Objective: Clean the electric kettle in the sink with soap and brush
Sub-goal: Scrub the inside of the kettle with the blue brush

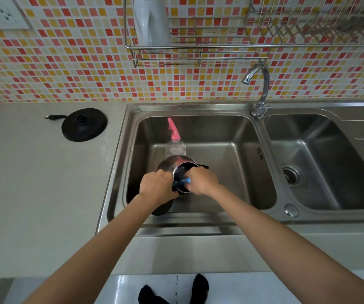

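Note:
A steel electric kettle (172, 164) lies tilted in the left basin of the sink (227, 137), its dark bottom turned toward me. My left hand (158, 185) grips the kettle's side from the left. My right hand (200, 179) holds a blue brush (186, 180) pressed against the kettle's dark bottom; most of the brush is hidden by my fingers. A clear soap bottle (175, 145) with a pink trigger top stands just behind the kettle in the same basin.
The kettle's black base (84, 125) with its plug lies on the grey counter to the left. A chrome tap (261, 93) stands between the two basins, the right basin (321, 163) holds a drain. A wire rack (194, 49) with a white jug hangs above.

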